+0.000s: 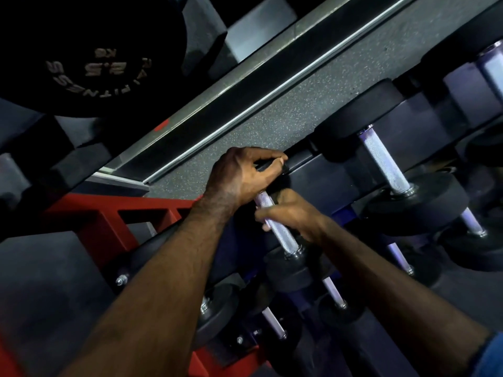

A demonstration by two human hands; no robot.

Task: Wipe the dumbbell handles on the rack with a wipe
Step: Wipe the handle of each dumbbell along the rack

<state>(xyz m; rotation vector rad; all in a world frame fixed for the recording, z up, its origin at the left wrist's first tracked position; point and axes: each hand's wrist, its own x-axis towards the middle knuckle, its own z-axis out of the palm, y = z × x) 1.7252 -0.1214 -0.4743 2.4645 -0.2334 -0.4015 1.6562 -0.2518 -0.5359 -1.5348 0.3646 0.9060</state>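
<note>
A small dumbbell lies on the black rack (326, 183), its knurled silver handle (284, 238) running toward me to a black near head (288, 268). My left hand (239, 175) is clamped over the dumbbell's far black head at the rack's top edge. My right hand (294, 213) comes from the right with its fingers curled round the upper half of the handle. No wipe shows clearly; anything under the right fingers is hidden.
Another dumbbell with a bare silver handle (383, 161) rests to the right, with more beyond. Smaller dumbbells (333, 292) sit on the lower tier. A red frame (109, 219) stands at left, a black weight plate (92, 69) at top left, speckled floor (272, 110) behind.
</note>
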